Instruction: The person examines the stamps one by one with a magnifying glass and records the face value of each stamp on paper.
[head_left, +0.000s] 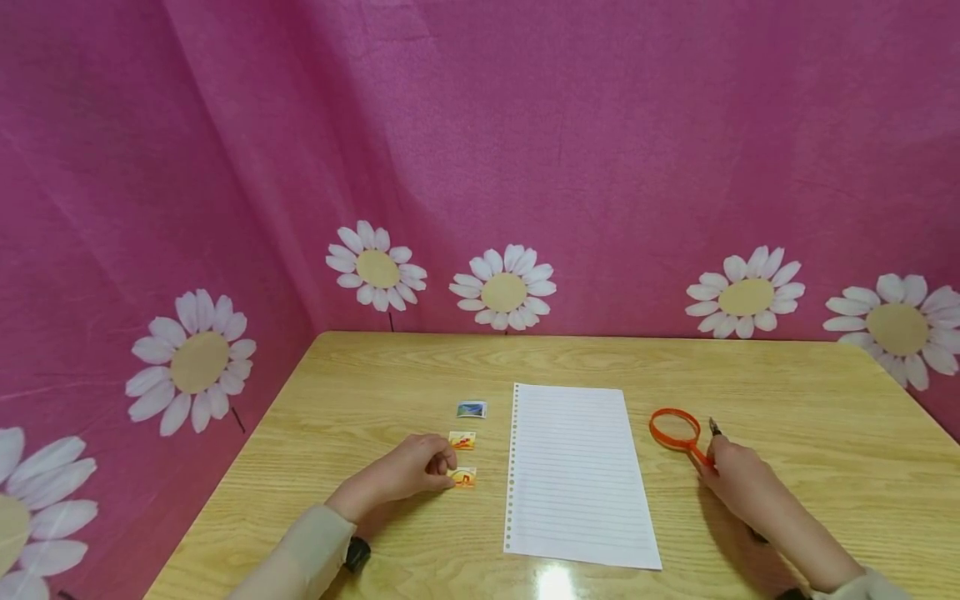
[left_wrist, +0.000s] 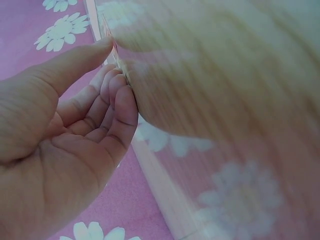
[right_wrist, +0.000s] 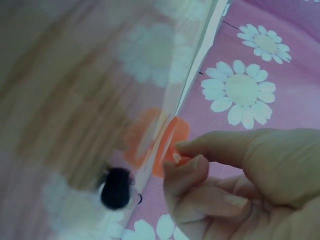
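Observation:
Three small stamps lie in a column left of a lined sheet of paper (head_left: 577,475): a blue stamp (head_left: 472,409) at the back, a yellow-red stamp (head_left: 463,441) in the middle, a yellow stamp (head_left: 465,477) nearest. My left hand (head_left: 401,473) pinches the nearest stamp's left edge, fingers curled against the tabletop. On the right, my right hand (head_left: 742,483) holds the handle of an orange magnifying glass (head_left: 697,454) between thumb and fingers. Its lens ring rests at or just above the table; which, I cannot tell. Under that hand lies a pen (head_left: 715,427), mostly hidden.
The wooden table (head_left: 360,375) has a glossy, reflecting top. Pink cloth (head_left: 600,167) with white daisies hangs behind it and along both sides. The paper has punched holes down its left edge and lies between the hands.

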